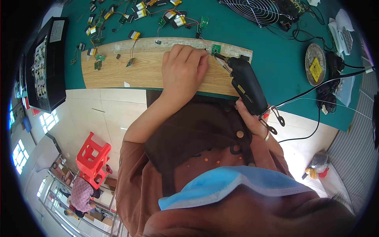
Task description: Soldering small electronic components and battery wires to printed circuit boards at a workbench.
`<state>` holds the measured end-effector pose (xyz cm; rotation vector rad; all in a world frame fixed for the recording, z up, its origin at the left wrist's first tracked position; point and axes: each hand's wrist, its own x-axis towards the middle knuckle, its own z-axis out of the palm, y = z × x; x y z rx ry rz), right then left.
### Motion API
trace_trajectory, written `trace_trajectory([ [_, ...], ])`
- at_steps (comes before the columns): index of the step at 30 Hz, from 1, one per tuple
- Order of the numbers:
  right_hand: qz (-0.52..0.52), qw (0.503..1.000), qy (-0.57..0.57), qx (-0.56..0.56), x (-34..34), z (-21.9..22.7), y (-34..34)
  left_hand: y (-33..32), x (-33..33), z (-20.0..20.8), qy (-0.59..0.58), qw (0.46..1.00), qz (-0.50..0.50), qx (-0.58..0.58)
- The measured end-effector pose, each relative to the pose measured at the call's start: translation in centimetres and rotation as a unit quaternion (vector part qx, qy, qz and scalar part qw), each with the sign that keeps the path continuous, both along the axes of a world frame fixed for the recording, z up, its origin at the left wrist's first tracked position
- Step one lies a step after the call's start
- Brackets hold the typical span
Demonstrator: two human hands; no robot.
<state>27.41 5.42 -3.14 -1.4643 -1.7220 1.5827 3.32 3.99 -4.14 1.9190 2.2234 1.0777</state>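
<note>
My right hand (251,119) is wrapped round a black soldering gun (248,85) with cables running off its back. Its tip points at a small green circuit board (216,49) near the right end of a curved wooden board (146,71). Resting on that wooden board, my left hand (182,67) has thumb and forefinger pinched together just left of the circuit board. A thin red wire passes close to those fingertips, but what they hold is too small to make out. Another small board with wires (130,62) lies further left on the wood.
Several small batteries wired to boards (178,19) lie across the green mat. A round metal dish with a yellow sponge (316,70), a fan guard (252,10) and cables are on the right. A black tray of parts (49,65) stands left. Behind are red stools (93,156) and a person (81,193).
</note>
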Motion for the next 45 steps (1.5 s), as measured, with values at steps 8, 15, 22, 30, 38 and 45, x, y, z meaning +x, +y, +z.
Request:
trace_trajectory([
  [8,0.011,1.000,-0.021,0.000,-0.1,0.4,0.2,0.1,-0.1,0.0,0.005,1.000,-0.006,0.004],
  [15,0.012,1.000,-0.028,-0.001,-0.2,0.4,0.2,0.2,-0.2,-0.4,0.022,1.000,-0.002,0.020],
  [22,0.031,0.999,-0.033,0.029,0.0,0.2,0.3,0.2,-0.1,-0.8,0.018,1.000,-0.004,0.023],
  [30,-0.003,1.000,0.012,-0.015,1.2,-2.0,-0.4,0.2,-0.2,-0.7,0.019,1.000,-0.005,0.020],
  [38,-0.004,0.998,0.066,-0.024,0.8,-1.4,-0.5,0.1,-0.2,-0.8,0.022,0.999,-0.003,0.024],
  [45,-0.031,0.995,0.086,-0.047,0.7,-1.1,-0.3,-0.4,-1.0,-0.7,-0.052,0.997,0.038,0.045],
])
